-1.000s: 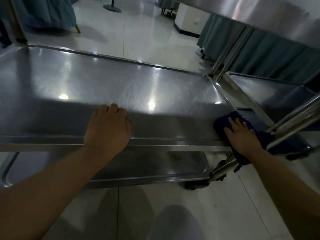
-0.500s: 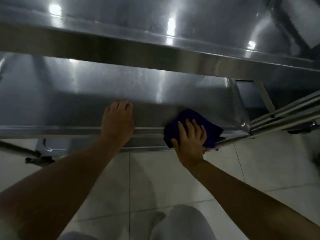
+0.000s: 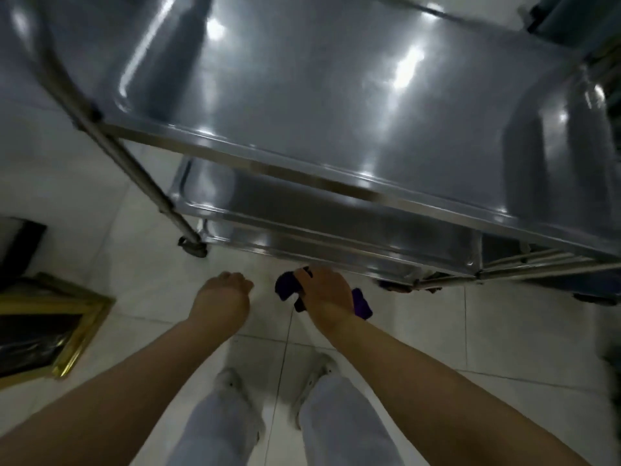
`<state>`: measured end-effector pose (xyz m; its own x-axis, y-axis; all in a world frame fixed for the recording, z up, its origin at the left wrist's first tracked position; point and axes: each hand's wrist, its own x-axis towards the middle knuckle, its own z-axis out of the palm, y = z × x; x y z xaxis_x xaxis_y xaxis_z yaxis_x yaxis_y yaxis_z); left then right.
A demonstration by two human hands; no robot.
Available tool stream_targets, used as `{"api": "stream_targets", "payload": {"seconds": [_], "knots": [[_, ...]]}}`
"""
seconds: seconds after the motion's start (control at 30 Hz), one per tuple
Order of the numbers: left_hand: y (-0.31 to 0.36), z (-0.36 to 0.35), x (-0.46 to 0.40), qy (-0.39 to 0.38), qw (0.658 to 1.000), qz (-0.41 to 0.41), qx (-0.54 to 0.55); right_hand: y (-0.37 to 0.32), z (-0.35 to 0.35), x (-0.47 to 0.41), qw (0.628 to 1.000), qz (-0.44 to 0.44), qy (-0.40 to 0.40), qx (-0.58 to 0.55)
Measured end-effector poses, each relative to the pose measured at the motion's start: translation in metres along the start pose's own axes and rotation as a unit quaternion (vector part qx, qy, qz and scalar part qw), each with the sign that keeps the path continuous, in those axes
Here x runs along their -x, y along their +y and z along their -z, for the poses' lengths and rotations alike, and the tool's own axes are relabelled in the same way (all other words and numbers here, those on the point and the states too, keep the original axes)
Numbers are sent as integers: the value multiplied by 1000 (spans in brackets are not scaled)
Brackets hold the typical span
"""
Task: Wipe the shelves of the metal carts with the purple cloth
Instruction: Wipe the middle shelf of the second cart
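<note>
A steel cart fills the upper view, its top shelf [image 3: 336, 105] shiny and its lower shelf [image 3: 302, 223] partly hidden beneath it. My right hand [image 3: 327, 292] hangs in front of the lower shelf's near rim, shut on the bunched purple cloth [image 3: 361, 302], which pokes out on both sides of the fist. My left hand [image 3: 223, 292] hovers beside it to the left, off the cart, fingers curled downward with nothing seen in them. Both hands are above the tiled floor, clear of the shelves.
The cart's slanted leg [image 3: 134, 166] ends in a castor [image 3: 193, 247] at the left. A second cart's rails [image 3: 544, 264] adjoin at the right. A gold-framed bin with a black liner [image 3: 43, 331] stands on the floor at left. My white shoes [image 3: 312, 375] are below.
My view has tilted down over the cart. Both hands have come off the shelf rim and pulled back toward me; the right hand has bunched the cloth instead of pressing it flat.
</note>
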<state>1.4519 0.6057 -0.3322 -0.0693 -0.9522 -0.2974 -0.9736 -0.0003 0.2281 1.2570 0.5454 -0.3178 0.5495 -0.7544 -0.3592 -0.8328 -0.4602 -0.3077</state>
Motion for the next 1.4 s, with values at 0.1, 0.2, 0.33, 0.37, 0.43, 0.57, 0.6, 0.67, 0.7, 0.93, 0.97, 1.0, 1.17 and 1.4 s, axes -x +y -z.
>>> {"api": "stream_targets", "payload": {"seconds": [0.1, 0.2, 0.33, 0.37, 0.43, 0.57, 0.6, 0.67, 0.7, 0.93, 0.97, 1.0, 1.17, 1.4], "knots": [[-30, 34, 70, -9, 999, 29, 14, -71, 24, 23, 999, 40, 14, -25], [-51, 83, 133, 11, 998, 52, 32, -135, 49, 37, 993, 100, 60, -33], [-89, 133, 192, 93, 987, 114, 67, -211, 85, 39, 986, 162, 40, -27], [-99, 143, 203, 109, 983, 132, 71, -226, 91, 36, 982, 186, 39, -18], [-116, 163, 219, 131, 975, 168, 70, -254, 106, 26, 972, 225, 62, -5], [-150, 195, 226, 113, 961, 231, 97, -303, 138, -2, 948, 296, 117, 29], [-159, 202, 224, 129, 959, 231, 99, -313, 143, -12, 942, 310, 128, 35], [-173, 218, 218, 145, 955, 244, 92, -330, 154, -36, 930, 334, 152, 35], [-180, 227, 214, 143, 951, 254, 101, -338, 158, -50, 924, 343, 166, 35], [-249, 290, 154, 168, 936, 302, 61, -383, 188, -164, 928, 336, 160, -10], [-260, 300, 145, 166, 934, 307, 71, -388, 194, -181, 933, 325, 154, -24], [-270, 310, 137, 163, 932, 313, 77, -392, 201, -198, 937, 315, 148, -31], [-320, 349, 93, 139, 935, 318, 69, -405, 233, -271, 944, 290, 149, -56], [-409, 388, 9, 136, 947, 281, 73, -416, 265, -363, 967, 209, 133, -54]]}}
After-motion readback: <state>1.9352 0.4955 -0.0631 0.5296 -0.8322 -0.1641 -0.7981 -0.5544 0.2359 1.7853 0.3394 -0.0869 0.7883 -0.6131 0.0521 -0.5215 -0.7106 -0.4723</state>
